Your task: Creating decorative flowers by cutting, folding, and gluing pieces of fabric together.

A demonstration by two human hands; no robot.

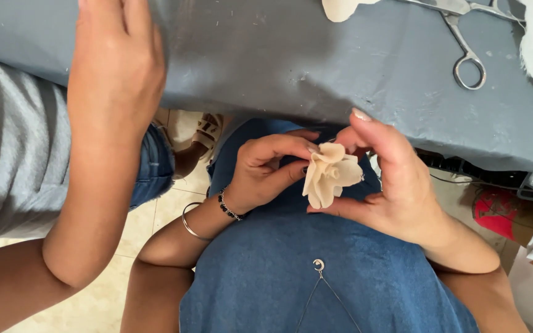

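Between my fingertips, I am pinching a cream fabric flower: left hand closing on its far-left petal, right hand cupping its base over my lap. It looks light, soft, crushable, best held at the base. No containers are showing; scissors are lying far right on the grey-covered table.

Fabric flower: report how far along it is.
Done: the cream fabric flower already has several folded petals gathered into a bloom. In hand: the left hand pinches its edge while the right hand cups it from behind. Left: cannot tell; a cream fabric piece and scissors lie on the grey-covered table.
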